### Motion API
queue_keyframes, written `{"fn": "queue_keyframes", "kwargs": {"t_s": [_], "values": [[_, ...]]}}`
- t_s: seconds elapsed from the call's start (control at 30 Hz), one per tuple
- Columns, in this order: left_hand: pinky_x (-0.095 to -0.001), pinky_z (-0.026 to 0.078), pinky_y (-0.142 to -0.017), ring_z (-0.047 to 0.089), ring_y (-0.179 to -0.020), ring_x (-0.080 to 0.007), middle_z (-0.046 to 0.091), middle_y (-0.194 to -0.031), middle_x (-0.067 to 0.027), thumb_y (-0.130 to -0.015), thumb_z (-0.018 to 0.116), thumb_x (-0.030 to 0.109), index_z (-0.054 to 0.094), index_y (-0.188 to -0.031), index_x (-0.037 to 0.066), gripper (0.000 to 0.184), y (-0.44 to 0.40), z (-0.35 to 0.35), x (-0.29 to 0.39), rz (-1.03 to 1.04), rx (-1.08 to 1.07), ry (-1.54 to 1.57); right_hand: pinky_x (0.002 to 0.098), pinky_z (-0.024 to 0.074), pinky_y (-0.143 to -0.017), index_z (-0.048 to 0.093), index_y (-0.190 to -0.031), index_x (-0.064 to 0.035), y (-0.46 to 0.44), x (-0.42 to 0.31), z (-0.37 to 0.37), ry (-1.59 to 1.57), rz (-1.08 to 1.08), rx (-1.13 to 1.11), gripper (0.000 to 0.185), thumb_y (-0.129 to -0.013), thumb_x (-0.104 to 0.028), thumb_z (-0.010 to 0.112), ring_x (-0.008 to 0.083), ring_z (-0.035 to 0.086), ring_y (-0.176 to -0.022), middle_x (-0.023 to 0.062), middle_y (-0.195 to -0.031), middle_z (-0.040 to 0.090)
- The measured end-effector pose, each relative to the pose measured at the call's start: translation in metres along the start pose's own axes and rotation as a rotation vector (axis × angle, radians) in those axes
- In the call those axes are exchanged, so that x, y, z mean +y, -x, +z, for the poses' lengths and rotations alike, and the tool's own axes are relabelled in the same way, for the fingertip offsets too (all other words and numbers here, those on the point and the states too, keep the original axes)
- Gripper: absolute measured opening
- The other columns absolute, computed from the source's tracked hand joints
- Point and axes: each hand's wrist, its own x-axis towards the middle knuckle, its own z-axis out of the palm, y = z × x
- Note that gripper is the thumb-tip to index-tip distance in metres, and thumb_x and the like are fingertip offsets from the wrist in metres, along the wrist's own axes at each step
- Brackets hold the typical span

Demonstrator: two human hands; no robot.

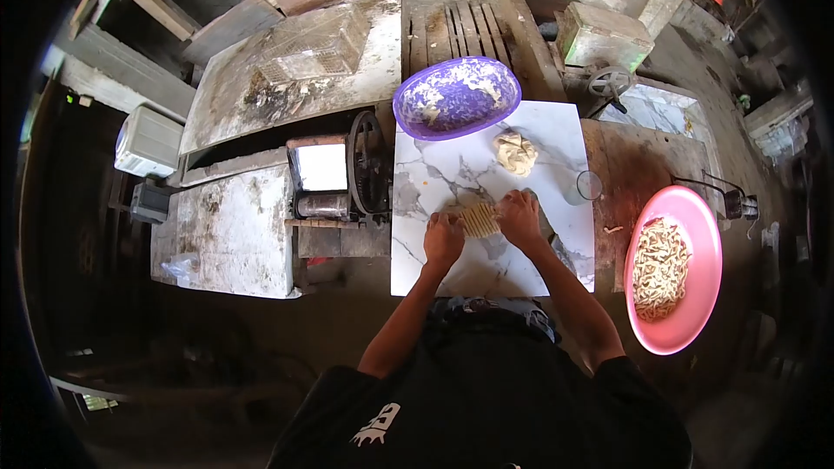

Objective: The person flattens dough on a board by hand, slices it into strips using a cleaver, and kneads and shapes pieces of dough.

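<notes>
A flat, ridged piece of dough [479, 221] lies on the marble-patterned board [426, 252] between my two hands. My left hand [443, 239] is at its left end, with the fingers curled closed on that edge. At the right end, my right hand [519, 215] has its fingers closed on the dough too. A pale lump of dough [516, 154] rests just beyond my right hand. Near the board's right edge stands a clear glass [584, 188]. The purple basin [456, 125], smeared with dough inside, sits at the board's far edge.
A pink basin [700, 274] holding many dough strips [660, 269] stands at the right. Left of the board is a machine with a large wheel [368, 162] and a roller. Farther back are a wire crate [317, 48], a wooden box [604, 35] and a hand wheel [610, 82].
</notes>
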Motion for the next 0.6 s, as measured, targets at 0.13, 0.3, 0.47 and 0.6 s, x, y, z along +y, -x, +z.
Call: {"fn": "queue_keyframes", "kwargs": {"t_s": [0.13,0.3,0.47,0.6], "values": [[-0.0375,0.051,-0.075,0.066,-0.082,-0.0264,0.067,-0.090,-0.0156,-0.089,0.061,0.019,0.058,-0.099,-0.001,0.023,0.000,-0.002,-0.004,-0.037,-0.040,0.445,0.0447,0.0385,-0.088,0.064,-0.085,-0.0117,0.001,0.008,0.002,-0.096,-0.068,0.092,0.011,-0.076,-0.016,0.069,0.0276,0.053,-0.110,0.0055,-0.101,0.064],[-0.0270,0.053,-0.057,0.064,-0.061,-0.0142,0.068,-0.078,-0.0114,-0.092,0.056,0.016,0.059,-0.104,-0.002,0.022,-0.013,-0.003,-0.012,-0.216,-0.139,0.792,0.0450,0.0404,-0.091,0.066,-0.089,-0.0134,0.009,0.019,0.007,-0.144,-0.149,0.060,0.013,-0.077,-0.018,0.065,0.0301,0.058,-0.104,0.0099,-0.101,0.066],[-0.0313,0.050,-0.056,0.063,-0.057,-0.0158,0.066,-0.069,-0.0085,-0.090,0.054,0.021,0.061,-0.115,0.003,0.032,-0.024,-0.015,-0.006,-0.223,-0.276,0.595,0.0431,0.0490,-0.082,0.065,-0.102,-0.0082,0.032,0.017,-0.015,-0.321,-0.051,-0.011,0.019,-0.084,-0.012,0.061,0.0314,0.065,-0.092,0.0120,-0.098,0.068],[-0.0430,0.052,-0.067,0.067,-0.071,-0.0325,0.067,-0.078,-0.0169,-0.089,0.057,0.025,0.066,-0.107,0.004,0.030,-0.019,-0.009,-0.005,0.031,-0.143,0.174,0.0436,0.0527,-0.079,0.064,-0.111,-0.0103,0.027,0.015,-0.025,-0.269,0.068,-0.215,0.027,-0.086,-0.017,0.057,0.0350,0.066,-0.091,0.0156,-0.103,0.068]]}}
